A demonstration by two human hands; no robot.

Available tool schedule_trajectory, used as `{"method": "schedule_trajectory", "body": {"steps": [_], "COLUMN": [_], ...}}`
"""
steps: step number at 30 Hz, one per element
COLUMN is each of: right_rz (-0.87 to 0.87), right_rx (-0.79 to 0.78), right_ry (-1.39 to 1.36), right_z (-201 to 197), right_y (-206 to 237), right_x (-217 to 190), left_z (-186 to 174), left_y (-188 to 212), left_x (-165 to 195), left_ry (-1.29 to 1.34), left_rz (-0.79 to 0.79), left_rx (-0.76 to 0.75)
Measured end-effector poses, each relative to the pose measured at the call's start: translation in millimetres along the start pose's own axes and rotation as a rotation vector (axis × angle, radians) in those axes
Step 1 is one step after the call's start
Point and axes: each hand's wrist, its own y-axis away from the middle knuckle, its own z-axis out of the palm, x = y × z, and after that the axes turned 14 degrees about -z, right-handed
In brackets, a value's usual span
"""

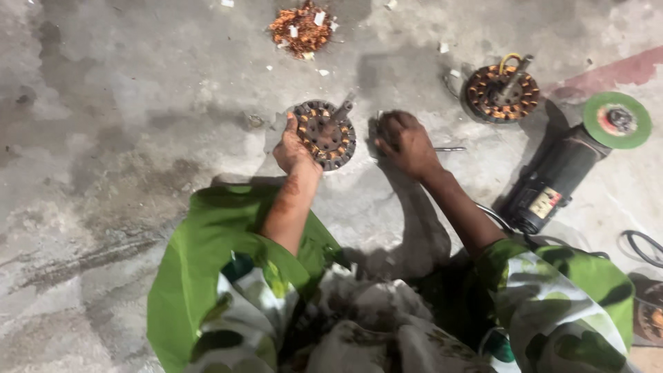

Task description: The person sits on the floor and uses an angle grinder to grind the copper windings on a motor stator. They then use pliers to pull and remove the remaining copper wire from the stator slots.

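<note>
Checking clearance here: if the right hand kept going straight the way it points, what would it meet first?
Probably nothing close: the right hand points up-frame over bare concrete floor; the dark stator sits beside it. Depth is unclear.

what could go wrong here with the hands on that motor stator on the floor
The left hand grips the rim of the stripped stator, so slot edges might cut bare fingers. The right hand presses a thin metal tool beside it; a slip could jab the other hand. The angle grinder lies close to the right arm, its cord underfoot.
</note>
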Motion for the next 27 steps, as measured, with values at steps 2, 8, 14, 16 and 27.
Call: {"method": "schedule_trajectory", "body": {"steps": [2,8,14,16,27], "right_rz": [-0.061,0.022,0.087,0.261,0.647], "right_rx": [-0.039,-0.147,0.029,-0.020,0.171], "right_ry": [0.034,0.171,0.321,0.290,-0.019], "right_z": [-7,-22,-44,-41,-100], "right_y": [26,56,66,67,122], "right_x": [-1,1,35,49,88], "left_z": [-7,-26,-36,-37,-15], "left_y": [-14,-48,-33,-28,-21], "left_x": [-2,12,33,39,24], "left_ry": [-0.069,-0.355,-0.624,-0.645,-1.185], "left_rz": [0.047,0.154,0.094,0.101,0.458], "left_rx": [-0.029,-0.223,-0.136,-0.225,-0.292]}}
